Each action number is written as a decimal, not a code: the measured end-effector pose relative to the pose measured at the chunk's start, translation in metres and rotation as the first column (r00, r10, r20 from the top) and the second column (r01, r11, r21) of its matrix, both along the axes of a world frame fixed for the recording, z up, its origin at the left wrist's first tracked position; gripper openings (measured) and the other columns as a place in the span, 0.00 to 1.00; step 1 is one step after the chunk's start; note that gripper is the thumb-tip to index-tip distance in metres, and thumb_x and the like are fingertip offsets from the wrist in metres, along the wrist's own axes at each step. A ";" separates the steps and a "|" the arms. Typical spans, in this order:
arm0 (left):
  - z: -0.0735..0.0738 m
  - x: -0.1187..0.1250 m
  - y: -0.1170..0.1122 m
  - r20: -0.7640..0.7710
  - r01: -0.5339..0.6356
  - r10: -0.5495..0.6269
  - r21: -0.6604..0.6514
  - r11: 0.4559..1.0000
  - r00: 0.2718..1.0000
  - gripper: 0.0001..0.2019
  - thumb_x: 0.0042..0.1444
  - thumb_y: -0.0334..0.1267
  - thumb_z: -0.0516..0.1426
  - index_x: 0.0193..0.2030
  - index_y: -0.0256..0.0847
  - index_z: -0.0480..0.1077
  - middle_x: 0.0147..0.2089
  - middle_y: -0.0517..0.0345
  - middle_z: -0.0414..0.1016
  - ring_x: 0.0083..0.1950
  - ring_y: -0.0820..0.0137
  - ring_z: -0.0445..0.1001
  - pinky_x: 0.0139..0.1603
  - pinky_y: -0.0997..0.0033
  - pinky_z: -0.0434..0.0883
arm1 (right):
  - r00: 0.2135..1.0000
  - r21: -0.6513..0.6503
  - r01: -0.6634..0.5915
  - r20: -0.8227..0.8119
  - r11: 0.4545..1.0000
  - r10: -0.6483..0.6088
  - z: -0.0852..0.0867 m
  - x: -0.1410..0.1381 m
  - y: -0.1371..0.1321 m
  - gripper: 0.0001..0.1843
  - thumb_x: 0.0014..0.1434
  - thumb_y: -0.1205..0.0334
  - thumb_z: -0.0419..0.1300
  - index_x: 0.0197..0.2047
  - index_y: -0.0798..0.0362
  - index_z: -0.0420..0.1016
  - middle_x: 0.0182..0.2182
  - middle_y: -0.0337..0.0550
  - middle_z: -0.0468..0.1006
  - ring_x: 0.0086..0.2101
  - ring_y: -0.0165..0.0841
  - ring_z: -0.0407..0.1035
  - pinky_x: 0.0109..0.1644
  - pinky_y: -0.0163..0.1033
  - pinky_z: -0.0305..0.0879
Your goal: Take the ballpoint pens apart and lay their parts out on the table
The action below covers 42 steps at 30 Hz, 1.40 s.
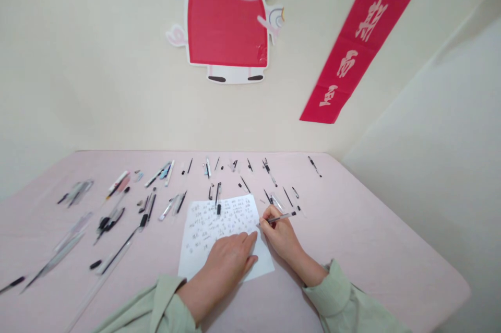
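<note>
A white sheet of paper [192, 266], covered with rows of handwriting, lies at the middle of the pink table. My left hand [230, 259] rests palm down on its lower part, fingers stretched out, hiding some of the lines. At the sheet's right edge my right hand [281, 234] is closed round a pen [286, 216] in a writing grip. The pen's tip points left towards the paper, and its rear end slants out to the right. A dark-capped pen [218, 202] lies across the sheet's top edge.
Pen parts [170, 205], caps and refills are spread over the pink table [364, 249], mostly left of and beyond the paper. A long clear tube [97, 288] lies at the front left. Behind stands a wall with a cartoon cutout [227, 20] and a red banner [354, 40].
</note>
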<state>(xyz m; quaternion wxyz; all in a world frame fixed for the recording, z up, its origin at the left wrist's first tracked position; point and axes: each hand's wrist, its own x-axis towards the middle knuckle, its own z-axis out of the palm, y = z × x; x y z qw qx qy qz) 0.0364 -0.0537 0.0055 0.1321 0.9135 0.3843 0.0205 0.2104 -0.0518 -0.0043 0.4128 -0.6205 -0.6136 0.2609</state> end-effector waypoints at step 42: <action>-0.003 -0.003 0.000 0.038 0.003 -0.002 -0.006 1.000 0.999 0.17 0.59 0.39 0.52 0.56 0.44 0.62 0.42 0.53 0.75 0.43 0.60 0.75 0.41 0.64 0.69 | 0.999 0.012 -0.018 0.043 1.000 0.018 0.003 0.001 -0.001 0.06 0.51 0.68 0.51 0.25 0.50 0.59 0.21 0.32 0.62 0.25 0.30 0.60 0.31 0.34 0.54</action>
